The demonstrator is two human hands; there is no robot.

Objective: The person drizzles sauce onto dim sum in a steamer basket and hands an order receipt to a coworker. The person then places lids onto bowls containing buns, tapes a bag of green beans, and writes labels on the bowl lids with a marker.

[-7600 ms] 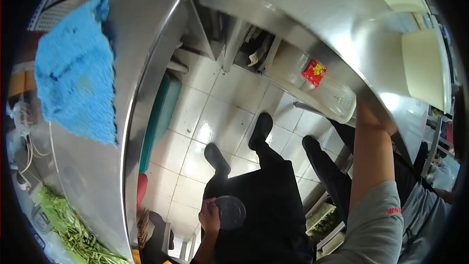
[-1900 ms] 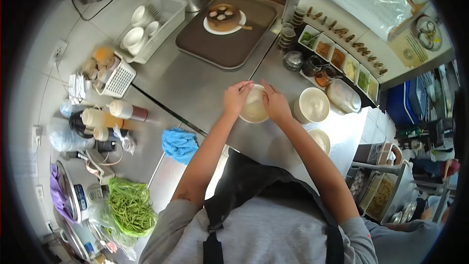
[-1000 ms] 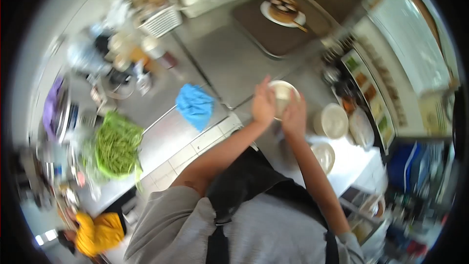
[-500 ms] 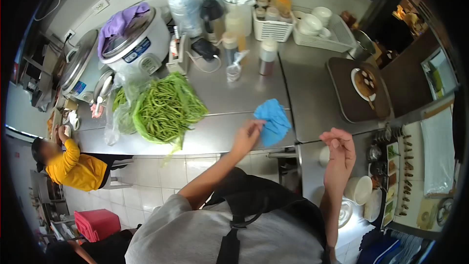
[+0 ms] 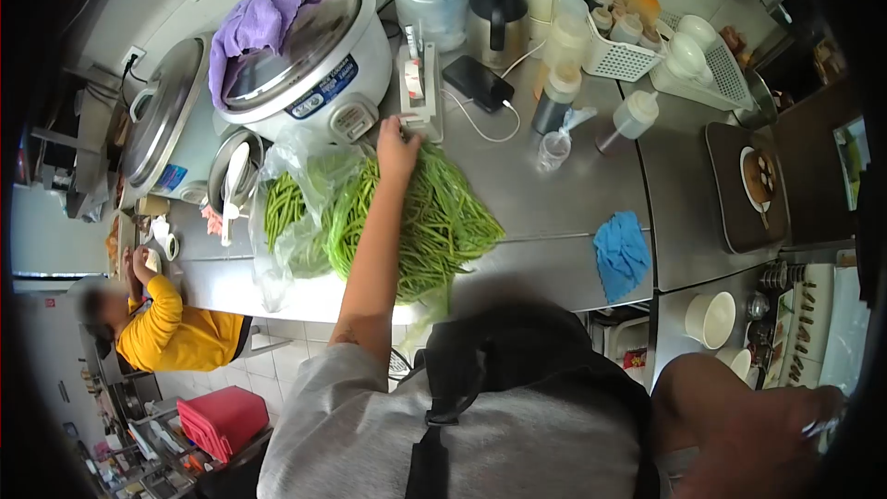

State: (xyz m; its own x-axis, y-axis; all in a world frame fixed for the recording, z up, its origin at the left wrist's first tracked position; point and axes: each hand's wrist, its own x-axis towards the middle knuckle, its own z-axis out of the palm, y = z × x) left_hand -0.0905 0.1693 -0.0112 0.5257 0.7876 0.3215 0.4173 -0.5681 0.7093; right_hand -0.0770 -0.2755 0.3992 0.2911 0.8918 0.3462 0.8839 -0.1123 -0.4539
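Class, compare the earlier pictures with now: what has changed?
The left hand let go of the round cream bowl and moved left, past the fuzzy blue cloth, to the far edge of the green plastic bag of beans; grip unclear. The rectangular brown tray stayed put.

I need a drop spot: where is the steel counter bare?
The steel counter is bare between the green beans and the blue cloth, below the squeeze bottles, and again between cloth and brown tray. It is crowded around the left hand, by the beans and purple-draped rice cooker.
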